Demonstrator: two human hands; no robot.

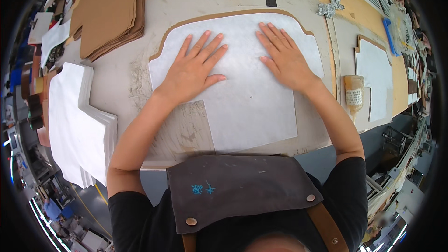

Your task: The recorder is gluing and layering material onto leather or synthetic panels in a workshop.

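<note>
A white cut sheet [252, 112], wide at the far end and narrower toward me, lies flat on the worktable. Along its far edge shows a thin rim of a brown piece [224, 15] underneath; the rest of that piece is hidden. My left hand [193, 67] rests palm down on the sheet's left part, fingers spread. On the right part my right hand [287, 58] also lies flat, its fingers stretched out and thumb apart. Neither hand holds anything.
Brown cut pieces [107, 14] are stacked at the far left, with a stack of white pieces [77, 116] nearer. To the right are a bottle [353, 94] of yellowish liquid, a smaller white piece [375, 70] over brown, crumpled foil [330, 4] and a blue-handled tool [391, 36].
</note>
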